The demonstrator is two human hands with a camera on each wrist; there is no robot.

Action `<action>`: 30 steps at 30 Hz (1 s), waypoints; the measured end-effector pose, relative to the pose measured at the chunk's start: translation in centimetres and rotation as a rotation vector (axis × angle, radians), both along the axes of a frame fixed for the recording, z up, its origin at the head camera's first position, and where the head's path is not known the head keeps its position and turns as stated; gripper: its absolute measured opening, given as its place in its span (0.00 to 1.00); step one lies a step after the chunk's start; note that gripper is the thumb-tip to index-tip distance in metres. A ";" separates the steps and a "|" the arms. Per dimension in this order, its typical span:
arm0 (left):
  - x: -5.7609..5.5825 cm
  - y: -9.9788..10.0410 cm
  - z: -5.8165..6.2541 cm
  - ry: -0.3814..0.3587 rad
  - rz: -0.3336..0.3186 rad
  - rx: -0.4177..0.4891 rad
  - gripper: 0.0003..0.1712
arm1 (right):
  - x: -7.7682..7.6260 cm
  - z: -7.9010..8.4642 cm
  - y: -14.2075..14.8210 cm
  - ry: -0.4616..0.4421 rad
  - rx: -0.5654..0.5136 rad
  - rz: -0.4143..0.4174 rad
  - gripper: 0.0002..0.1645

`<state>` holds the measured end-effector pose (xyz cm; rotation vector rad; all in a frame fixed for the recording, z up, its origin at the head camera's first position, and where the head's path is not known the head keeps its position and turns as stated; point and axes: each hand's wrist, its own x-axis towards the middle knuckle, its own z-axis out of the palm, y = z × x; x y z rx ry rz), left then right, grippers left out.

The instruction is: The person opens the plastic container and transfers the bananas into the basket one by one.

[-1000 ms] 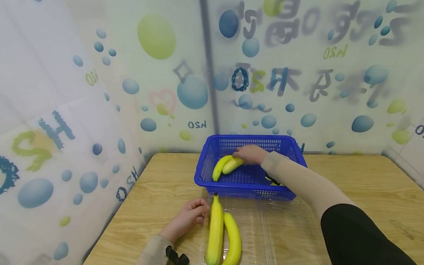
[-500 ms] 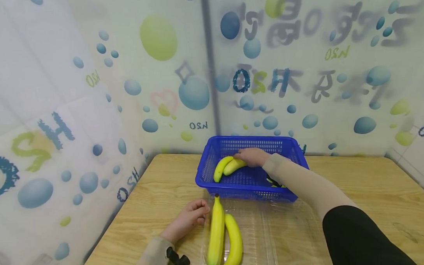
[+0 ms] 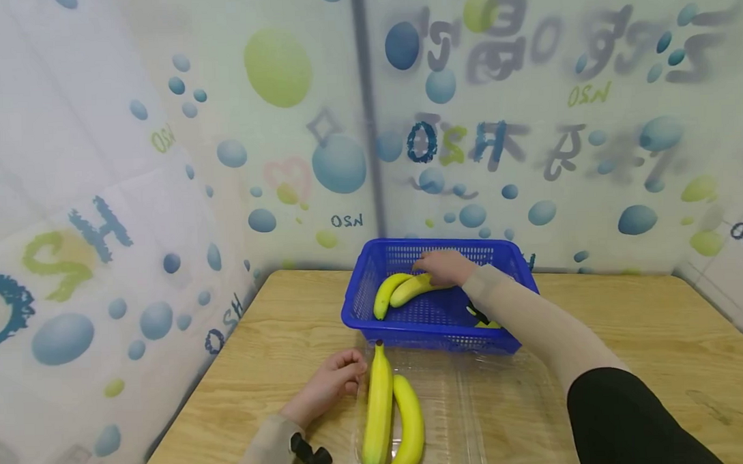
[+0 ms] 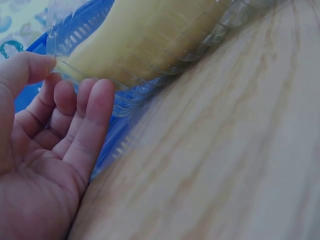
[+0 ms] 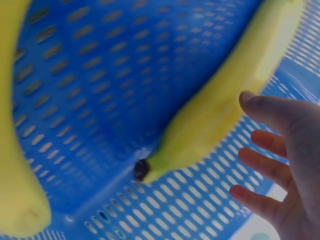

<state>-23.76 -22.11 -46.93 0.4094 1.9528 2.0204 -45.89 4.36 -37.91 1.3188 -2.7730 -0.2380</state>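
My left hand [image 3: 329, 384] pinches the rim of a clear plastic container [image 4: 117, 107] between thumb and forefinger in the left wrist view. Two bananas lie in that container, a long straight banana [image 3: 378, 413] and a shorter curved banana [image 3: 407, 425]. My right hand [image 3: 448, 267] is inside the blue basket [image 3: 412, 333], above a banana [image 3: 410, 290]. In the right wrist view its fingers are spread, with the thumb over the edge of a banana [image 5: 210, 120]; whether it touches cannot be told. Beside it in the basket is another banana [image 3: 387, 294].
A further yellow banana [image 3: 488, 325] shows partly under my right wrist, in the basket's near right corner. The wooden table [image 3: 276, 317] carries everything, and a printed curtain [image 3: 295, 159] stands close behind the basket and along the left.
My right hand has moved slightly right, uncovering more of the banana beneath it. The left hand stays at the container rim.
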 end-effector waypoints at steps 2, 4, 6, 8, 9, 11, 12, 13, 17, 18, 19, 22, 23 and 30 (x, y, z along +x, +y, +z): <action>0.0 0.0 0.0 -0.005 0.003 0.006 0.03 | 0.1 0.7 0.1 -0.026 0.002 -0.030 0.25; 0.1 0.0 -0.1 -0.011 0.004 0.009 0.03 | 0.3 1.6 0.3 -0.052 -0.016 -0.047 0.26; 0.1 0.0 -0.1 -0.016 0.005 0.012 0.03 | 0.6 2.4 0.5 -0.073 -0.040 -0.057 0.26; 0.1 0.0 -0.2 -0.020 0.008 0.013 0.03 | 1.0 3.2 0.8 -0.090 -0.071 -0.060 0.27; 0.1 0.0 -0.2 -0.019 0.011 0.012 0.03 | 1.3 3.7 0.9 -0.098 -0.089 -0.060 0.27; 0.0 0.0 -0.1 -0.017 0.012 0.019 0.03 | 1.9 4.5 1.2 -0.109 -0.119 -0.056 0.27; 0.0 0.0 -0.1 -0.017 0.012 0.022 0.02 | 2.2 4.9 1.3 -0.114 -0.134 -0.050 0.27; 0.0 0.0 0.0 -0.017 0.013 0.026 0.02 | 2.5 5.2 1.4 -0.117 -0.147 -0.041 0.27; -0.2 0.0 0.0 -0.012 0.008 0.036 0.02 | 4.2 6.6 1.7 -0.104 -0.180 0.011 0.27; -0.2 0.0 0.0 -0.012 0.006 0.037 0.03 | 4.7 6.9 1.6 -0.100 -0.188 0.032 0.28; -0.2 0.0 0.0 -0.010 0.004 0.038 0.03 | 5.2 7.1 1.5 -0.091 -0.190 0.056 0.28; -0.2 0.0 -0.1 -0.009 0.002 0.041 0.03 | 7.1 7.4 1.2 -0.067 -0.207 0.137 0.27; -0.2 0.0 -0.1 -0.008 0.003 0.040 0.03 | 7.9 7.4 1.1 -0.064 -0.216 0.164 0.27; -0.2 0.0 -0.2 0.003 -0.007 0.047 0.04 | 13.4 6.9 0.4 -0.014 -0.230 0.382 0.26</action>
